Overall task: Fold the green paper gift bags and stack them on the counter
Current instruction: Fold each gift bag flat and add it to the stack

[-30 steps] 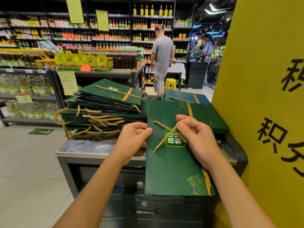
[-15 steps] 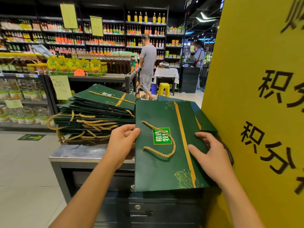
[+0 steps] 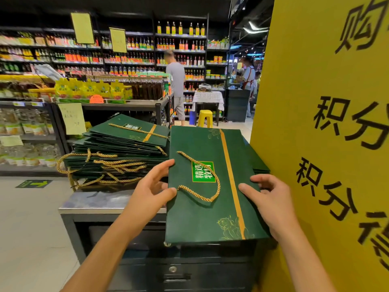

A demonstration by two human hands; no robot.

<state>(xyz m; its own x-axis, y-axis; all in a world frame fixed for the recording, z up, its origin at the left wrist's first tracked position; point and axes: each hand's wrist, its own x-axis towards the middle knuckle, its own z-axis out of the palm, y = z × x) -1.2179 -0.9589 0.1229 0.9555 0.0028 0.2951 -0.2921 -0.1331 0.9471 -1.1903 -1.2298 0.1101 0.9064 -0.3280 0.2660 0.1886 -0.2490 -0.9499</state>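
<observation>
2 half-curled grips [image 3: 153, 188] [image 3: 273, 199] on bag [image 3: 202, 220] edges

folded bag [image 3: 202, 216] on counter [image 3: 101, 202], overhanging near edge | bag stack [image 3: 124, 148] left | sign [image 3: 328, 144] right

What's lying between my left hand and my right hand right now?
The head view shows one flat green gift bag spanning the gap, gold rope handle looped across its label. The left hand grips its left edge, the right hand its right edge.
</observation>
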